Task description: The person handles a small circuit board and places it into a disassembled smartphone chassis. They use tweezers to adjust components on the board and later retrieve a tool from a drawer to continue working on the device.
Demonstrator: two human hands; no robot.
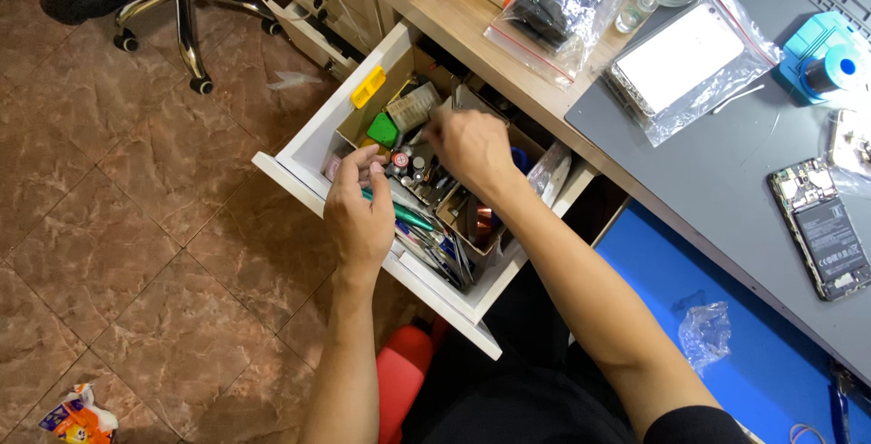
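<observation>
White drawer (304, 149), pulled fully open and crowded with small tools and parts. Both hands reach into it. Left hand (359, 217) lies over the near rim, on a green-handled tool (410, 217) lying flat. Right hand (469, 147) is deeper in, fingertips among cardboard compartments (472, 217); a green block (383, 129) sits just beyond the left hand.
</observation>
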